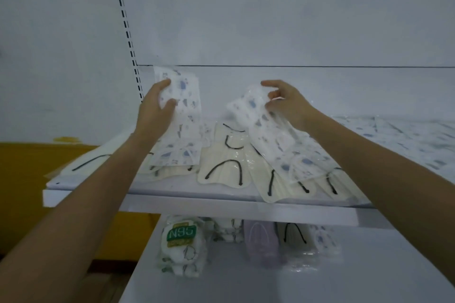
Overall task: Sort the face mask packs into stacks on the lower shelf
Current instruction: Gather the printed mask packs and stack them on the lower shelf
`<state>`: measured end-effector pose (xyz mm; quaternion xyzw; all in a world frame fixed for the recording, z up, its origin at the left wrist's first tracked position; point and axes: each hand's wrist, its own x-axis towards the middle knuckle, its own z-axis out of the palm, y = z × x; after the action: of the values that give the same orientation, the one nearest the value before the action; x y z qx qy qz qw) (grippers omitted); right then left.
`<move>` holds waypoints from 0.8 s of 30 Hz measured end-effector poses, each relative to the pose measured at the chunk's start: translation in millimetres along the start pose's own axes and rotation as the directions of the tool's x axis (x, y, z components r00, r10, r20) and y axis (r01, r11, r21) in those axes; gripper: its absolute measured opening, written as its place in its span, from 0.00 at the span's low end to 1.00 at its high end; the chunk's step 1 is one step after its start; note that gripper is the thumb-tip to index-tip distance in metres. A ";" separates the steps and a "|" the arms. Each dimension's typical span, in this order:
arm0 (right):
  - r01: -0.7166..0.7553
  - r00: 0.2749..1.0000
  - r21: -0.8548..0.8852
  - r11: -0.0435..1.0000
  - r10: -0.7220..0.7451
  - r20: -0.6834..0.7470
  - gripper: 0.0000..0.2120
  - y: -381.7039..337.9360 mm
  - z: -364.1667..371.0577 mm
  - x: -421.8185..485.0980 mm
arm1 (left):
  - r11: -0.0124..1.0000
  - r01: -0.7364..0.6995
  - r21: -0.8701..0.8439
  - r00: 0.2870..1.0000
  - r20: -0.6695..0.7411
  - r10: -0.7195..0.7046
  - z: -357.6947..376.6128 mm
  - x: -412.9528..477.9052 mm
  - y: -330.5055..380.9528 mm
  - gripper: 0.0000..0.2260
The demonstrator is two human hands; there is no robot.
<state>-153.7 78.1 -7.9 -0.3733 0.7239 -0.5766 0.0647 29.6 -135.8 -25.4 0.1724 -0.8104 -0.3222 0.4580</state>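
Observation:
My left hand (157, 108) grips a white pack of blue-patterned masks (184, 106) and holds it upright above the upper shelf (172, 189). My right hand (285, 103) pinches the top edge of a second blue-patterned pack (268, 135), tilted over the pile. Under both lie several cream mask packs with black ear loops (221, 165). On the lower shelf (221, 285) stand a pack marked N95 (181, 243), a patterned stack (227, 229), a lilac pack (262, 236), a cream pack (294, 233) and a blue-patterned pack (325, 238).
More blue-patterned packs (406, 135) are spread along the upper shelf to the right. A slotted upright (128, 32) runs up the white back panel. A yellow surface (29, 174) lies to the left of the shelving.

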 end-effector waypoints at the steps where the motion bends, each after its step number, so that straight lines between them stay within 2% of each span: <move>1: 0.020 0.999 0.094 0.995 -0.017 -0.033 0.25 -6.9 -2.5 1.1 | 1.000 0.011 -0.016 1.000 0.000 -0.011 0.9 -0.6 4.3 0.19; 4: 0.043 0.997 0.317 0.947 -0.023 -0.067 0.27 -26.7 8.3 4.4 | 0.988 0.038 -0.152 0.998 0.057 -0.030 7.3 -3.1 22.2 0.18; 7: 0.062 0.995 0.396 0.916 -0.028 -0.091 0.31 -42.2 42.4 3.9 | 0.962 0.064 -0.265 0.988 0.151 -0.024 14.4 -8.4 36.8 0.20; 10: 0.095 0.994 0.382 0.919 -0.064 -0.094 0.32 -50.3 78.3 3.4 | 0.965 0.017 -0.260 0.991 0.131 0.018 5.6 -13.3 34.6 0.24; 13: 0.111 0.994 0.384 0.917 -0.100 -0.051 0.27 -53.2 97.5 5.1 | 0.990 -0.069 -0.122 0.997 0.020 0.072 -23.6 -13.2 15.7 0.26; 14: 0.113 0.994 0.324 0.939 -0.107 -0.035 0.25 -51.5 100.8 7.3 | 0.994 -0.077 -0.083 0.997 -0.025 0.075 -37.2 -13.3 8.1 0.26; 16: 0.085 0.996 0.077 0.993 -0.087 0.026 0.22 -43.9 106.3 11.7 | 0.996 -0.057 -0.074 0.993 -0.112 0.048 -67.1 -13.9 -12.3 0.25; 18: -0.003 0.993 -0.182 0.983 0.024 0.117 0.22 -35.0 114.0 13.9 | 0.994 -0.010 -0.106 0.985 -0.175 -0.009 -93.6 -16.4 -32.0 0.23; 21: -0.048 0.961 -0.542 0.839 0.186 0.203 0.33 -24.1 133.1 13.0 | 0.992 0.053 -0.117 0.978 -0.194 -0.075 -118.5 -23.3 -49.4 0.20; 24: -0.097 0.932 -0.695 0.712 0.310 0.188 0.41 -19.6 147.6 10.4 | 0.991 0.057 -0.124 0.979 -0.187 -0.079 -126.5 -29.2 -54.8 0.19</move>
<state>-74.6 -45.4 -35.3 -0.3684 0.9025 -0.2023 0.0946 151.9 -205.3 -34.0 0.2028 -0.7358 -0.3668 0.5319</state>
